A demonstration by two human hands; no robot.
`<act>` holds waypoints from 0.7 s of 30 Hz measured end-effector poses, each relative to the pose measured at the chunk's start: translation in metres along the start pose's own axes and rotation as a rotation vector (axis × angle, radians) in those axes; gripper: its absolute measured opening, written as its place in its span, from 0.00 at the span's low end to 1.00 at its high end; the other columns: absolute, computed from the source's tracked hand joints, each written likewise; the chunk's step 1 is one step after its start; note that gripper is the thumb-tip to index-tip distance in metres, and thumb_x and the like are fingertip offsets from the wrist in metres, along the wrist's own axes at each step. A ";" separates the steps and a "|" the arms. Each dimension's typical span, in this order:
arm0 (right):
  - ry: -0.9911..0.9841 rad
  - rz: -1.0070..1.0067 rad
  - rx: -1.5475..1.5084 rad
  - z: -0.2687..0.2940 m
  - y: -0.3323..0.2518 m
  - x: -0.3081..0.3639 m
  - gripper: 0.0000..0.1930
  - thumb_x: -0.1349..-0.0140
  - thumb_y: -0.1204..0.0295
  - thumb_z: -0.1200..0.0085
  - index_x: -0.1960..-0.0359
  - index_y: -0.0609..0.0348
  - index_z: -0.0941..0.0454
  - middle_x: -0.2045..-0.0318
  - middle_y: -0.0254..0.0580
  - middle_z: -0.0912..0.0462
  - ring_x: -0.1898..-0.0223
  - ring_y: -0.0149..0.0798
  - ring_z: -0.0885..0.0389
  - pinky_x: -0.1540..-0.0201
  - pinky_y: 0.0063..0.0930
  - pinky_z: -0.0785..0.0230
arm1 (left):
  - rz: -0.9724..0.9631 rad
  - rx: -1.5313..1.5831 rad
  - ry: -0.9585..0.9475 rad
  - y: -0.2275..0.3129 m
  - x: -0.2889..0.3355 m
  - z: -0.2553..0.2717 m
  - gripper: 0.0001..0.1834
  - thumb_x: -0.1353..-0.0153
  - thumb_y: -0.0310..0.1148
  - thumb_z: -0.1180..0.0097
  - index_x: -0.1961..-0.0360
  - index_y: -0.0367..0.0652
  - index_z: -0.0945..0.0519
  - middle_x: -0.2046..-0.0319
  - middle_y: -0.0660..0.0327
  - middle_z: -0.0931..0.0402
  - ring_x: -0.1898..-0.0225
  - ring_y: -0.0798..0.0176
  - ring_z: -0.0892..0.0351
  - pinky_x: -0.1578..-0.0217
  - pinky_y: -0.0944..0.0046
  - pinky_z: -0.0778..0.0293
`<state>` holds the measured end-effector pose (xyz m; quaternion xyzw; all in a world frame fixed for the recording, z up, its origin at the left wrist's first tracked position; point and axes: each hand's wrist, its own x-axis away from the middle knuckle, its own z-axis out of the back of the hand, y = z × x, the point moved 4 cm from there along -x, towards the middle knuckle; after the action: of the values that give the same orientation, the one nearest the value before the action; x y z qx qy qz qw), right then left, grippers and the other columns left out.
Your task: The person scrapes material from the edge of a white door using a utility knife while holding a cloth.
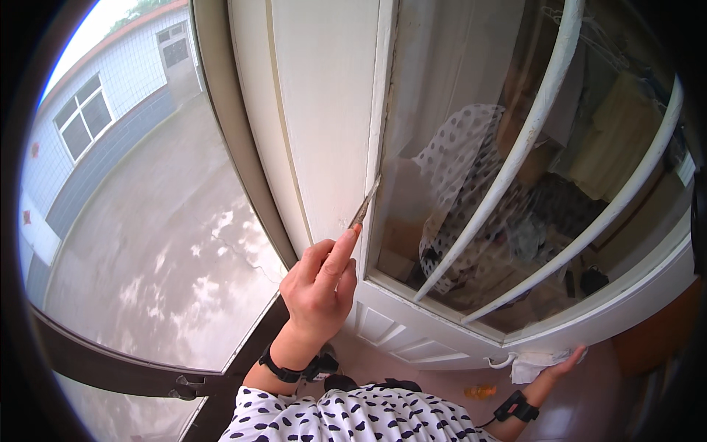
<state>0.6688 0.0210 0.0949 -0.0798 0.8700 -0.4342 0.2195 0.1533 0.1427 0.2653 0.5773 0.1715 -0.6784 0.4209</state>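
Note:
My left hand is closed round a narrow, pointed metal blade, its handle hidden in my fingers. The blade slants up to the right, and its tip meets the left edge of a window pane in a white door. Low on the right, my right hand is at the door's lower edge with a crumpled white cloth against it. Most of that hand's fingers are hidden; one digit sticks out past the cloth. A white curved handle is just left of the cloth.
White bars cross the pane, which reflects a spotted garment. To the left, an open doorway with a dark frame and latch faces a concrete yard and a tiled building. An orange object lies on the floor.

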 end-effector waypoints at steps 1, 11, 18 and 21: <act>0.021 0.017 0.010 -0.004 -0.003 0.004 0.34 0.35 0.50 0.59 0.37 0.65 0.43 0.38 0.48 0.40 0.39 0.45 0.39 0.37 0.36 0.48 | -0.006 -0.007 -0.007 0.000 0.007 0.000 0.27 0.57 0.14 0.44 0.51 0.40 0.23 0.68 0.56 0.22 0.79 0.67 0.24 0.78 0.70 0.27; 0.012 -0.009 0.007 0.000 -0.013 0.016 0.34 0.36 0.51 0.59 0.35 0.61 0.45 0.37 0.48 0.42 0.38 0.46 0.40 0.37 0.37 0.46 | 0.067 0.037 -0.119 0.025 0.040 0.007 0.28 0.56 0.19 0.44 0.48 0.38 0.26 0.73 0.61 0.24 0.83 0.67 0.29 0.83 0.69 0.30; 0.003 -0.039 0.004 0.003 -0.019 0.019 0.35 0.36 0.51 0.59 0.33 0.59 0.49 0.35 0.48 0.45 0.37 0.47 0.42 0.36 0.36 0.49 | 0.084 0.073 -0.104 0.035 0.049 0.010 0.31 0.53 0.21 0.46 0.43 0.35 0.31 0.79 0.62 0.30 0.84 0.65 0.33 0.86 0.67 0.33; -0.025 -0.034 0.009 0.004 -0.015 0.016 0.36 0.36 0.51 0.59 0.32 0.59 0.51 0.35 0.48 0.45 0.36 0.47 0.42 0.35 0.36 0.50 | 0.045 0.062 -0.136 0.038 0.038 0.006 0.32 0.53 0.21 0.45 0.42 0.36 0.32 0.79 0.63 0.30 0.84 0.65 0.33 0.86 0.66 0.33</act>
<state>0.6560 0.0039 0.0993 -0.0991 0.8637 -0.4409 0.2231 0.1793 0.1017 0.2410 0.5465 0.1085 -0.7113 0.4285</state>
